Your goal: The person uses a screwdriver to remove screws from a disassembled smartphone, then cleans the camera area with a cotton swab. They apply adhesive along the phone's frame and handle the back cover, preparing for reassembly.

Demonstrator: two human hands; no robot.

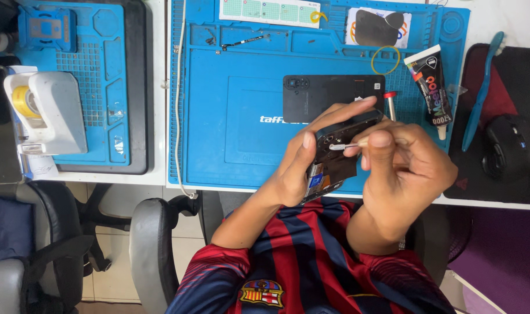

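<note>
Your left hand [302,168] grips the opened phone [334,157]; right hand [401,166] pinches tweezers [349,145]. Back cover [329,96] at 12 o'clock. Risk: a slip gouges the board.

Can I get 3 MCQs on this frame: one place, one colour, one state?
1. Where does the black back cover lie?
A. on the blue mat
B. on the chair
C. on the mouse

2. What colour is the loose rubber band on the mat?
A. red
B. yellow
C. green

3. How is the opened phone held?
A. flat on the mat
B. in the left hand, off the mat
C. clamped in a stand

Answers: A, it rests flat on the mat; B, a yellow ring; B, the left hand grips it while the right hand holds a thin tool to it.
</note>
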